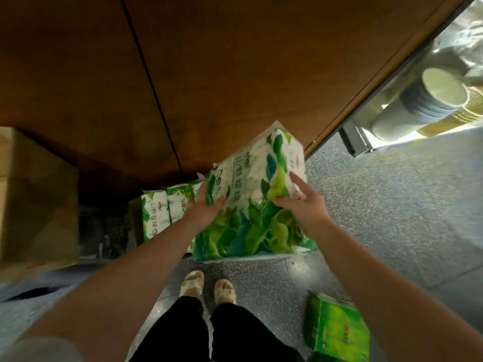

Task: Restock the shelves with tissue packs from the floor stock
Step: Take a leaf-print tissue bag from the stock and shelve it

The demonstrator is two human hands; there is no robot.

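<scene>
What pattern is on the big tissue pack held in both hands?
Green and blue leaves on white, on the tissue pack; head view.

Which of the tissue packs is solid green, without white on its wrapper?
The green pack on the floor at lower right, under the right forearm. The large pack and the packs against the cabinet are white with leaves.

Head camera looks steeply down, close.
</scene>
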